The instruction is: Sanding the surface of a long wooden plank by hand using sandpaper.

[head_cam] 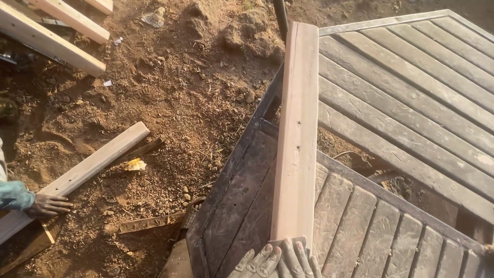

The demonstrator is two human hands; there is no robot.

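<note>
A long reddish wooden plank (297, 128) with two small holes lies lengthwise on a dark-framed slatted panel (242, 206), running away from me. Its near end is at the bottom edge of the view. The dusty fingers of my right hand (301, 257) curl over that end. My left hand (259, 263) lies right beside it, its fingers on the plank's left corner and on the panel. Only the fingers of both hands show.
A second slatted panel (411, 92) lies at the right. On the dirt at the left, another person's hand (49, 205) in a teal sleeve rests on a pale plank (92, 164). More planks (51, 41) lie at the top left. Stones and a yellow scrap (135, 164) litter the ground.
</note>
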